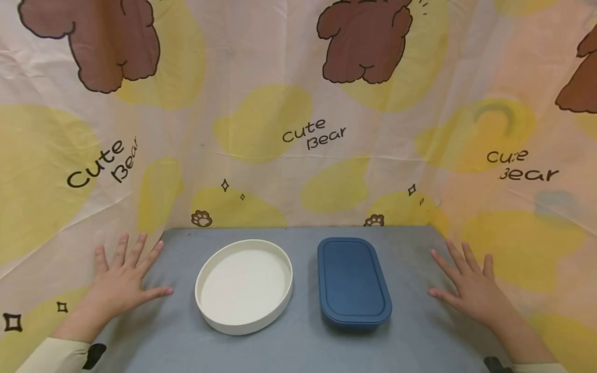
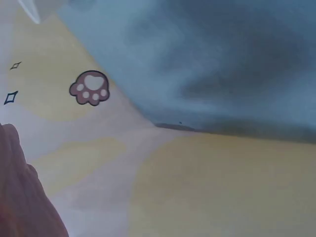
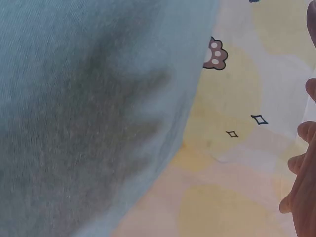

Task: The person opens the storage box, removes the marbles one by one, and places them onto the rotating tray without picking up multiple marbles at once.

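A round white tray [image 1: 244, 282] with a low rim lies left of centre on the blue-grey table. To its right sits a rectangular blue container with a lid [image 1: 353, 280], its corners rounded. My left hand [image 1: 122, 282], fingers spread, hovers over the table's left edge, apart from the tray. On the other side my right hand [image 1: 473, 287] is likewise spread, to the right of the container and holding nothing. In the left wrist view part of the left hand [image 2: 22, 197] shows at the lower left. Fingers [image 3: 308, 133] of the right hand line the right wrist view's right edge.
A blue-grey cloth [image 1: 305, 347] covers the table. Behind it and along both sides hangs a curtain [image 1: 261, 171] printed with bears, paws and yellow patches. A corner of the tray's white rim [image 2: 37, 10] appears at the top of the left wrist view.
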Motion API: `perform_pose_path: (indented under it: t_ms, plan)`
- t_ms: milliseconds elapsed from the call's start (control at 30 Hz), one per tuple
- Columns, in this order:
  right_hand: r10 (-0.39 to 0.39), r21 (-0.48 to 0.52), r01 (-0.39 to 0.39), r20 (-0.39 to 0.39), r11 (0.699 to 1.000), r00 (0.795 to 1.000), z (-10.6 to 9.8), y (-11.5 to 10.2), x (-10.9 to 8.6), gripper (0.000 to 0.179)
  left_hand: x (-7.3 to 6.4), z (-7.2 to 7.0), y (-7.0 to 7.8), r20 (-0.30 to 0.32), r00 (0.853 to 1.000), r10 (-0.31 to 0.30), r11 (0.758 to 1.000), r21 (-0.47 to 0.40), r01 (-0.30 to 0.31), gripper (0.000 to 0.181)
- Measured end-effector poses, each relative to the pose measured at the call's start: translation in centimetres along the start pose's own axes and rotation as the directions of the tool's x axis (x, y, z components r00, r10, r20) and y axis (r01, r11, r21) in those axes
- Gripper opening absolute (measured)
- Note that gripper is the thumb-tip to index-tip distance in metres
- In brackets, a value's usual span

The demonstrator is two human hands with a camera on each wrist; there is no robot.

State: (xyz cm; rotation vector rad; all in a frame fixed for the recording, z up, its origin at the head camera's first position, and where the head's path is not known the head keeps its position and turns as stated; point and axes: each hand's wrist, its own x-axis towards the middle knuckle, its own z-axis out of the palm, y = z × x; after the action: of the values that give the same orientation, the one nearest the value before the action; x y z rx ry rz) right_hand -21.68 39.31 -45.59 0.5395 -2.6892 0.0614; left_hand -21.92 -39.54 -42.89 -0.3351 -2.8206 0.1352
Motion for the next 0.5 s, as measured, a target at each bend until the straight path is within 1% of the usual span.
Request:
perform_pose_path:
  t_ms: [133, 233, 367, 500]
  plan:
    - [0.001, 0.05, -0.001, 0.0, 0.999, 1.0, -0.4, -0.6, 0.1, 0.101, 0.4, -0.5, 0.6, 0.014, 1.0, -0.018, 0.999, -0.047, 0.018, 0.122]
    - [-0.003, 0.09, 0.004, -0.007, 0.996, 1.0, -0.8, -1.1, 0.2, 0.101, 0.7, -0.8, 1.3, 0.013, 1.0, -0.014, 0.995, -0.094, 0.015, 0.123]
    - [-0.016, 0.122, 0.019, -0.019, 0.992, 1.0, -0.8, -1.6, 0.3, 0.102, 1.0, -1.2, 2.4, 0.007, 1.0, 0.001, 0.985, -0.171, 0.0, 0.121]
    - [-0.03, 0.14, 0.035, -0.036, 0.99, 0.999, -0.6, -1.8, 0.4, 0.103, 1.3, -1.7, 3.8, 0.004, 1.0, 0.008, 0.97, -0.242, -0.006, 0.119]
